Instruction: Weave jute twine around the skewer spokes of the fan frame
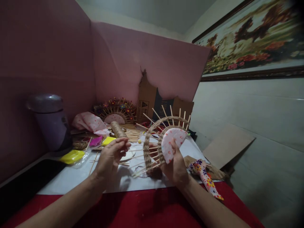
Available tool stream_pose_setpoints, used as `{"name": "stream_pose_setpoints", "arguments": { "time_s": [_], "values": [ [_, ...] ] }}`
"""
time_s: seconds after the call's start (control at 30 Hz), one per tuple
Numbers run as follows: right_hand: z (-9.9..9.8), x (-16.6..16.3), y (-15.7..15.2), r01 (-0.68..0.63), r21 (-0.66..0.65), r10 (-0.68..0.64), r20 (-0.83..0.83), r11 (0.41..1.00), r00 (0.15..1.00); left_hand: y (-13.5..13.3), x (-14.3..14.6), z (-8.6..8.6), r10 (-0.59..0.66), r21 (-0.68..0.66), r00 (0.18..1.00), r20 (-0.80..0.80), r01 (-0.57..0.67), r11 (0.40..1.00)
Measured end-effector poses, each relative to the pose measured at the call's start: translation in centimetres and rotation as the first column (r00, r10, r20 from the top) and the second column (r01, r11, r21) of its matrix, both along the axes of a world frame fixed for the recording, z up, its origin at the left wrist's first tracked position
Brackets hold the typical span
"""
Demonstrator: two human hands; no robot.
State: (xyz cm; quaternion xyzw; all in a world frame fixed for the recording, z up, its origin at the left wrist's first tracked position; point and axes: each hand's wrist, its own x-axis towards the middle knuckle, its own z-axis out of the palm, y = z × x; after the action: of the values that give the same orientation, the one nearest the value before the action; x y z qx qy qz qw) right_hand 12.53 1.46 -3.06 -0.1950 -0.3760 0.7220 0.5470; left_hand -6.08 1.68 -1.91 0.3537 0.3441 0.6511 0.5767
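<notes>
My right hand [177, 166] grips a half-round craft piece, its thumb lying over the pale cloth-covered half disc [169, 142] with red dots. Wooden sticks fan out from that disc, and two bands of twine weaving [147, 147] run across them in arcs. To the left of the piece, my left hand [112, 155] is raised with thumb and fingers pinched together. Whatever is between those fingertips, perhaps a strand, is too small to make out. Just behind the left fingertips lies a roll of twine [118, 129].
A purple flask [52, 126] stands at left, near yellow packets [72, 156] and dotted cloth [89, 123]. Loose sticks [133, 133], a decorated fan piece [115, 117] and cut cardboard [147, 96] are at the back. A flower-patterned item [206, 177] lies at right on white paper [61, 180].
</notes>
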Motion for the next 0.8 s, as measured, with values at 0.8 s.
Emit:
{"name": "stream_pose_setpoints", "arguments": {
  "time_s": [0.8],
  "values": [
    [-0.5,0.0,0.0,-0.124,-0.094,0.116,-0.081,0.988,0.990,-1.0,1.3,-0.2,-0.333,0.055,0.927,-0.173,0.346,0.937]
  ]
}}
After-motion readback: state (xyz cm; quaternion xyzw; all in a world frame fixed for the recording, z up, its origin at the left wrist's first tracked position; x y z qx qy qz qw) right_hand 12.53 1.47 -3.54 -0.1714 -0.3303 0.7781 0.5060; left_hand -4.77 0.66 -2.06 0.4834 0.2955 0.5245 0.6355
